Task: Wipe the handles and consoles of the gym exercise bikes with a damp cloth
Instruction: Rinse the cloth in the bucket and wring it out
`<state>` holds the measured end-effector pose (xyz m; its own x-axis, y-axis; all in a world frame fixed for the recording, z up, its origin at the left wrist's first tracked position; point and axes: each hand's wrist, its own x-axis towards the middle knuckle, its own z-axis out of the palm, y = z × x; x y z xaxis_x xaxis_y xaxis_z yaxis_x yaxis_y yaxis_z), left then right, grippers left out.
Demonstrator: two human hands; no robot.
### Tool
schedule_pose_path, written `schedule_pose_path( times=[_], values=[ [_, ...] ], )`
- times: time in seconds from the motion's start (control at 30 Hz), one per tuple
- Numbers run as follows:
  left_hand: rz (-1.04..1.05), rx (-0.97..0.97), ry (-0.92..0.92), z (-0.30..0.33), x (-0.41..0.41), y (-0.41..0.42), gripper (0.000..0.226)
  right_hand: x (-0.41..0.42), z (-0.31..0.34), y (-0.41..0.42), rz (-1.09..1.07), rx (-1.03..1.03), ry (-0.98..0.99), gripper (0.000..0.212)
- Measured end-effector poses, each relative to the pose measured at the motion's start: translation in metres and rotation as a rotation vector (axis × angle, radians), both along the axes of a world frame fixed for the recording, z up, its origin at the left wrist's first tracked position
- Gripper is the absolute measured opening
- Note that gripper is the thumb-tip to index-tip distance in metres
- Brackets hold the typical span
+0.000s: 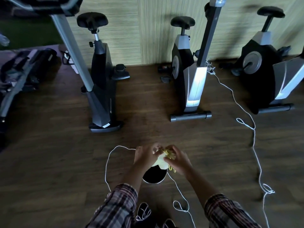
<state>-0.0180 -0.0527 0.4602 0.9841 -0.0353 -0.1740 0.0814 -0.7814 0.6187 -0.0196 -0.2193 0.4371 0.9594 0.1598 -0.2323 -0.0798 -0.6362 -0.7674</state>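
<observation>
Head view: white cord (243,111) loops across floor (65,153) before bikes (189,79).

One view only, the head camera, worn high and tipped steeply forward and down over the wooden floor (205,153). It's a wide-angle lens, so straight posts bow outward toward the frame edges. Closest to the lens, down at 6 o'clock, both forearms in plaid sleeves (118,209) reach in from the bottom edge, the left hand (144,156) and right hand (178,159) meeting just below centre. Farther off, the camera faces a pale panelled wall (148,27) across the top, with three exercise bikes (189,76) lined up from 11 through 12 to 2 o'clock. With no second view, nothing overlaps.
</observation>
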Motion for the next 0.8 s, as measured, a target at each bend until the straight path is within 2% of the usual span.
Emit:
schedule_pose_path(
  times=[0.13, 0.23, 0.3, 0.37, 0.47, 0.57, 0.8],
  values=[
    [0.071, -0.059, 0.036, 0.006, -0.015, -0.012, 0.010, -0.005, -0.013, -0.020, 0.070, -0.004, -0.025, 0.037],
    [0.117, -0.046, 0.066, -0.002, -0.025, -0.017, 0.017, -0.003, -0.022, -0.024, 0.113, 0.003, 0.011, 0.026],
    [0.099, -0.009, 0.079, -0.008, -0.031, -0.020, 0.030, 0.000, -0.027, -0.023, 0.175, -0.022, 0.002, 0.019],
    [0.030, 0.046, 0.106, -0.015, -0.033, -0.022, 0.041, 0.003, -0.034, -0.021, 0.219, -0.048, -0.023, 0.023],
    [-0.012, 0.127, 0.092, -0.034, -0.029, -0.021, 0.033, 0.006, -0.052, -0.017, 0.271, -0.113, -0.040, 0.034],
    [-0.017, 0.190, 0.102, -0.062, -0.022, -0.015, 0.034, 0.012, -0.083, -0.013, 0.303, -0.185, -0.046, 0.036],
    [-0.010, 0.249, 0.132, -0.186, 0.004, -0.001, 0.035, 0.033, -0.203, 0.002, 0.312, -0.173, -0.143, 0.014]
  ],
)
